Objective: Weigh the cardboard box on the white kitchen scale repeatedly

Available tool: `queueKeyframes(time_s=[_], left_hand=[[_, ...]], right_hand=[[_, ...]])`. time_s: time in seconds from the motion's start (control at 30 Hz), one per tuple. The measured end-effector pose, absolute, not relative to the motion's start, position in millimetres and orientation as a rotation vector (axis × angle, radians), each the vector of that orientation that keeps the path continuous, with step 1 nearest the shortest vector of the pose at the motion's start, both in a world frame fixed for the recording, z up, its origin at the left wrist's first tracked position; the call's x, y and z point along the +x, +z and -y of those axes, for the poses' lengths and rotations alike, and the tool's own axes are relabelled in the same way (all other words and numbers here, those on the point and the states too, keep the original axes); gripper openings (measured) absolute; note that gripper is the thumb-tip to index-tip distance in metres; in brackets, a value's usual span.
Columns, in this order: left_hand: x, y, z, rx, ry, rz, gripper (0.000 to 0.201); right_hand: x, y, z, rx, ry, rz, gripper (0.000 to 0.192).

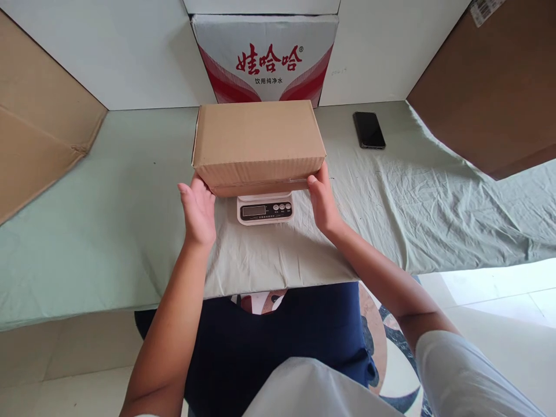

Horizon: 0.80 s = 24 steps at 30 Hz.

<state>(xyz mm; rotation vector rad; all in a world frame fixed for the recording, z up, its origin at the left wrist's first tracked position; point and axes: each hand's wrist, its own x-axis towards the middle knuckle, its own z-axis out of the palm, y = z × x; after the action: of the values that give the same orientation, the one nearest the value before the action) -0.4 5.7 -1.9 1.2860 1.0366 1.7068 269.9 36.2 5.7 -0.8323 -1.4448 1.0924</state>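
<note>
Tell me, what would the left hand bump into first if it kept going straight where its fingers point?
Probably the cardboard box: the left hand points at its near-left corner, fingertips about touching.

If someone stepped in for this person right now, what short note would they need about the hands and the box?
Left hand: open palm against the lower left end of the closed brown cardboard box, no firm grip visible.
Right hand: fingers on the box's lower right corner.
The box sits over the small white digital kitchen scale on the pale green cloth-covered table; whether its full weight rests there cannot be told.
Scale display unreadable.
A black phone lies to the right; a red-and-white printed carton stands behind.
Left: hands off, reading taken.
</note>
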Motion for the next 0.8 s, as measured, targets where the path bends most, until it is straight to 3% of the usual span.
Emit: queueKeyframes(time_s=[0.23, 0.4, 0.5, 0.67, 0.8], left_hand=[[-14.2, -1.8, -8.6, 1.252, 1.748, -1.096, 0.106], [-69.9, 12.2, -5.2, 1.144, 2.038, -1.23, 0.102], [-87.8, 17.3, -16.1, 1.145, 1.982, -1.246, 0.105], [-70.8, -1.7, -53.1, 1.184, 1.813, -1.147, 0.13], [-52.0, -21.5, -52.6, 1.103, 1.81, -1.069, 0.127]], right_hand=[[272.4, 2.7, -40.2, -0.85, 1.112, 1.378, 0.091], [314.4, 10.8, -56.8, -0.934, 0.837, 1.2, 0.089], [333.1, 12.6, -66.5, -0.937, 0.782, 1.065, 0.085], [325.1, -0.9, -69.7, -0.949, 0.853, 1.094, 0.088], [311.0, -12.9, -66.1, -0.954, 0.896, 1.127, 0.091]])
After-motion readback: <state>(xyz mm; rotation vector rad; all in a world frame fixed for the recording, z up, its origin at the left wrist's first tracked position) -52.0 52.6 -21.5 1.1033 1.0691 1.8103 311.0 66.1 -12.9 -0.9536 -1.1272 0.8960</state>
